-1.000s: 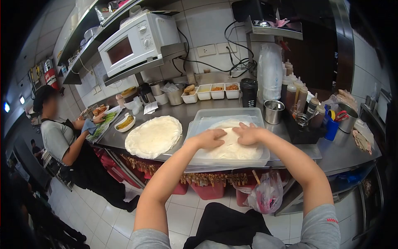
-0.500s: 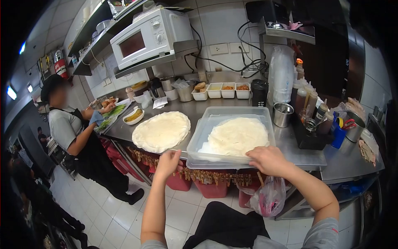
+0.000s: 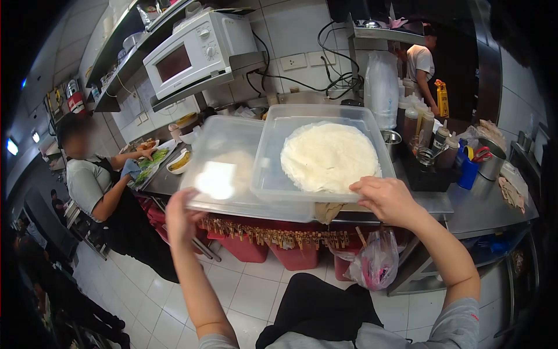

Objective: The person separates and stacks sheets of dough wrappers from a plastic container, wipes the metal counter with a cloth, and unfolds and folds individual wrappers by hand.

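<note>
My right hand [image 3: 385,200] pinches the front right rim of a clear plastic container [image 3: 267,180]. A round, flat sheet of pale dough [image 3: 328,156] lies inside, and the container looks lifted and tilted toward me. At the left, my slightly blurred left hand [image 3: 182,218] grips the front left edge of a translucent lid [image 3: 279,208]. The lid reaches partly behind or under the container; which one I cannot tell. Through it a second dough round shows faintly, mostly hidden by glare. A brown cloth [image 3: 329,213] hangs below the container's front edge.
A person [image 3: 96,180] handles green leaves [image 3: 154,166] at the counter's left, near a pickle dish [image 3: 179,163]. Sauce bottles [image 3: 423,128], a metal cup [image 3: 390,138] and a blue holder with scissors [image 3: 468,173] stand right. A microwave [image 3: 189,55] overhangs the counter. Another person [image 3: 419,64] stands behind.
The lid has come out from beneath the container and moved left over the other dough round, my left hand now on it. My right hand has raised the container's front edge.
</note>
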A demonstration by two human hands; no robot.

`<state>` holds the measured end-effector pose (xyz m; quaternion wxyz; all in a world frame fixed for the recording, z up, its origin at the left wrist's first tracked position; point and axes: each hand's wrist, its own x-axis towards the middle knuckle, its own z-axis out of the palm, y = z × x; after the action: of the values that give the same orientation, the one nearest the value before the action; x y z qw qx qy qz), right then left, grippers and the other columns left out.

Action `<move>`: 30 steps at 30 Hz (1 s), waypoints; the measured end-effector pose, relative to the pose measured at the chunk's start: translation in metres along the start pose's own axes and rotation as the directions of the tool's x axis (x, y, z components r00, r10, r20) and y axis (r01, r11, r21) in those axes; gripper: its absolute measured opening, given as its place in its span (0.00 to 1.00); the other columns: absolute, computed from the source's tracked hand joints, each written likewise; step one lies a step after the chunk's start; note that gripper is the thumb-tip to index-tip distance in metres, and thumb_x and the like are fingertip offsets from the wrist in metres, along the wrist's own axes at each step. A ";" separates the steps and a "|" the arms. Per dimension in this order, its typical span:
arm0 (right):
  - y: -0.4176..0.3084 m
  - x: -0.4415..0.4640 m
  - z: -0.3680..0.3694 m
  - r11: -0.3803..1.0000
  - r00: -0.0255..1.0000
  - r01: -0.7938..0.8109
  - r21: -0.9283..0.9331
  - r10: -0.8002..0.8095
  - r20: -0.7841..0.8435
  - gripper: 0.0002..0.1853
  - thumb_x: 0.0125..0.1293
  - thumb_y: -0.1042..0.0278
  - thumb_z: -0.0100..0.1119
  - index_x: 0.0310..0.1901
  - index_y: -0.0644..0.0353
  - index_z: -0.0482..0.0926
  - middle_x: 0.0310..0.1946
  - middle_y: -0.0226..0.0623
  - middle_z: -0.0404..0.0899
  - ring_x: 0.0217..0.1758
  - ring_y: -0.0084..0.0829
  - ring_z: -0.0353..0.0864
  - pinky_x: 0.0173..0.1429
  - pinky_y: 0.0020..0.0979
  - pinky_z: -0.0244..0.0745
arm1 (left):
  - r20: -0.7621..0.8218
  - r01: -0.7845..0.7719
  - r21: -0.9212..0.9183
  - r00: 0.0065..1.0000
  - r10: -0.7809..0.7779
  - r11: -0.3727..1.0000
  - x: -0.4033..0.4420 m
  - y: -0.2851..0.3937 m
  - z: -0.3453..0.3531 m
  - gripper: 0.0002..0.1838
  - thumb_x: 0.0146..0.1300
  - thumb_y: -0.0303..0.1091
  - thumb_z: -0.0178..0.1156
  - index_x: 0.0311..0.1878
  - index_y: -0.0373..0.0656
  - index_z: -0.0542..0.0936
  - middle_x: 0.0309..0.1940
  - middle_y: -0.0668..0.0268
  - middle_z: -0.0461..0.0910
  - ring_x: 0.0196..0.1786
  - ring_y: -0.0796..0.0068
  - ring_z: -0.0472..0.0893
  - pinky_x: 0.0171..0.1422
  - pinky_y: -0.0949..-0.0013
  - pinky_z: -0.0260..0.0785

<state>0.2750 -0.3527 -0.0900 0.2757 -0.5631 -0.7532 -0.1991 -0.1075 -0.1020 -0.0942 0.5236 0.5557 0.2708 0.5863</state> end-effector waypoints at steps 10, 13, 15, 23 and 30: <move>0.012 0.008 0.049 0.994 0.988 -0.001 -0.111 0.018 0.152 0.24 0.61 0.54 0.61 0.56 0.54 0.73 0.54 0.39 0.76 0.54 0.38 0.78 0.54 0.39 0.72 | -0.204 -0.516 0.360 0.769 0.605 0.777 -0.027 0.065 -0.032 0.18 0.74 0.39 0.46 0.53 0.33 0.74 0.46 0.58 0.80 0.37 0.71 0.84 0.39 0.74 0.77; 0.010 0.027 0.044 0.851 0.988 -0.152 0.503 0.118 0.098 0.34 0.63 0.47 0.59 0.67 0.49 0.60 0.63 0.46 0.67 0.61 0.42 0.74 0.53 0.40 0.74 | -0.014 -0.548 0.623 0.706 0.708 0.559 -0.042 0.063 0.029 0.13 0.70 0.31 0.52 0.52 0.34 0.79 0.42 0.62 0.81 0.42 0.80 0.79 0.44 0.77 0.72; 0.003 0.039 0.040 0.369 0.954 -0.280 0.886 0.207 0.216 0.41 0.64 0.44 0.57 0.72 0.47 0.48 0.67 0.51 0.61 0.63 0.45 0.71 0.52 0.40 0.75 | 0.178 -0.694 0.631 0.564 0.806 0.347 -0.047 0.048 0.077 0.14 0.64 0.30 0.59 0.51 0.33 0.79 0.42 0.57 0.81 0.42 0.69 0.81 0.49 0.68 0.72; 0.017 0.044 0.055 -0.098 0.744 -0.322 0.942 0.589 0.316 0.49 0.64 0.68 0.59 0.73 0.56 0.30 0.57 0.52 0.69 0.46 0.42 0.82 0.42 0.37 0.80 | 0.701 -0.828 0.435 0.558 0.443 0.354 -0.107 -0.042 0.202 0.22 0.58 0.36 0.63 0.57 0.46 0.75 0.58 0.61 0.71 0.63 0.59 0.69 0.68 0.42 0.52; 0.073 0.027 0.055 0.467 0.701 -0.566 0.680 0.706 0.099 0.32 0.59 0.75 0.53 0.67 0.65 0.58 0.42 0.41 0.77 0.33 0.30 0.81 0.37 0.30 0.75 | 0.517 -0.694 0.646 0.705 0.486 0.319 -0.075 -0.046 0.161 0.27 0.58 0.38 0.63 0.61 0.45 0.71 0.65 0.54 0.63 0.69 0.53 0.61 0.71 0.37 0.42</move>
<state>0.3284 -0.2787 -0.1157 0.5836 -0.6428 -0.4741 0.1466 0.0454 -0.1991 -0.1255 -0.0155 0.8507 0.2200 0.4771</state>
